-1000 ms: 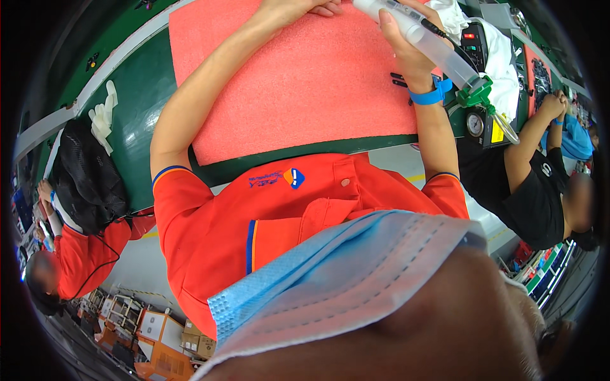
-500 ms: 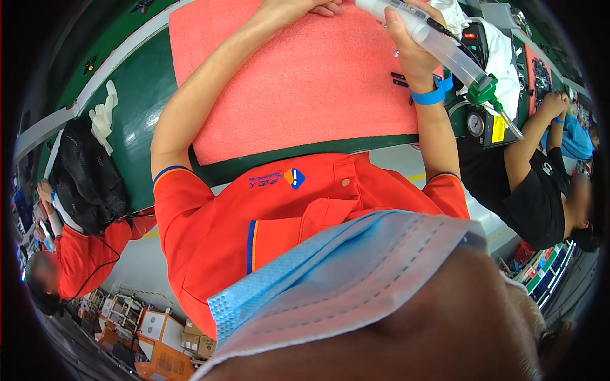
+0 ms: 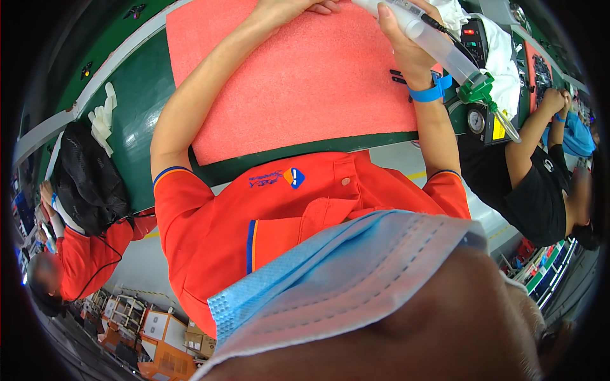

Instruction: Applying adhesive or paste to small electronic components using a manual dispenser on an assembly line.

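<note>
In the head view, the right hand holds the syringe above the right part of the pink mat. Its thumb lies along the near side of the white barrel; the other fingers are mostly hidden behind, but the grip looks clamped on the syringe. The left hand is at the far edge of the mat, partly cut by the upper border. Its visible fingers lie close together; whether they hold something, I cannot tell.

The step in hand, as I judge it, is to hold the syringe at a slant close to the left hand. Such work calls for a firm right grip, a steady left hand, and enough slack in the hose.

The long axis of the syringe runs obliquely, from upper left to lower right. The front end points toward the left hand and leaves the picture at the top, so the tip is not visible. The rear end carries the green fitting and points to the right and toward the person, near the gauge box. A black cable passes beside the barrel. Two black pieces lie just left of the right wrist.
</note>
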Motion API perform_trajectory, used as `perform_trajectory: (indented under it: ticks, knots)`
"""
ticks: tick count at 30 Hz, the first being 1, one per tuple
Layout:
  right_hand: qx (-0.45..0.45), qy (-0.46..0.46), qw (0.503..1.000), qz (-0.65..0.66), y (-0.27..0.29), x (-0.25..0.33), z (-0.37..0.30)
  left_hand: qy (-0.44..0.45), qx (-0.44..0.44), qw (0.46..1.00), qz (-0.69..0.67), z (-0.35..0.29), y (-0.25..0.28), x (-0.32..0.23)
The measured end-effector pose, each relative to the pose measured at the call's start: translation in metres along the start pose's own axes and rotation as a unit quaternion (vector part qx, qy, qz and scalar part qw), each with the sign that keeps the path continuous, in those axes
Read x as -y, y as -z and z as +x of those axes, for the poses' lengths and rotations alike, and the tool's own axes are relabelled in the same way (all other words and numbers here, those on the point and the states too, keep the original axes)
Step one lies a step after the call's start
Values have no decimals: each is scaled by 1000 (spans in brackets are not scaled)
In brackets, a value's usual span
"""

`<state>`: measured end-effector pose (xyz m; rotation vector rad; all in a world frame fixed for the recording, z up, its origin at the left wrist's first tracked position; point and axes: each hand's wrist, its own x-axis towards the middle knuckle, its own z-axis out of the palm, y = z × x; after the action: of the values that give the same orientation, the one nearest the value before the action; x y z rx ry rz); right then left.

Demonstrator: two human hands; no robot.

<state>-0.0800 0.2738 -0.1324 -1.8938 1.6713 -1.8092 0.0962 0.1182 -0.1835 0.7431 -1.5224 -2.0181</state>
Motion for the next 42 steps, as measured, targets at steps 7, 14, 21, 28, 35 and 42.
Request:
perform_trajectory:
  ticks: [7,14,21,28,35,42]
  knots:
    - [7,1,1000,-8,-4,-1,0,3,-11,1000,9,-2,4,1]
    - [6,-8,1000,-24,-2,4,0,1,-10,1000,8,-1,4,3]
    - [14,-16,999,-25,1,9,2,-6,-1,1000,-2,0,3,4]
    - [19,24,998,-49,2,5,4,-3,-11,1000,14,-2,3,2]
    - [26,8,998,-55,7,13,6,1,-11,1000,-4,-2,-2,1]
    - [-44,29,997,58,8,-3,-12,67,-30,997,29,-13,0,-18]
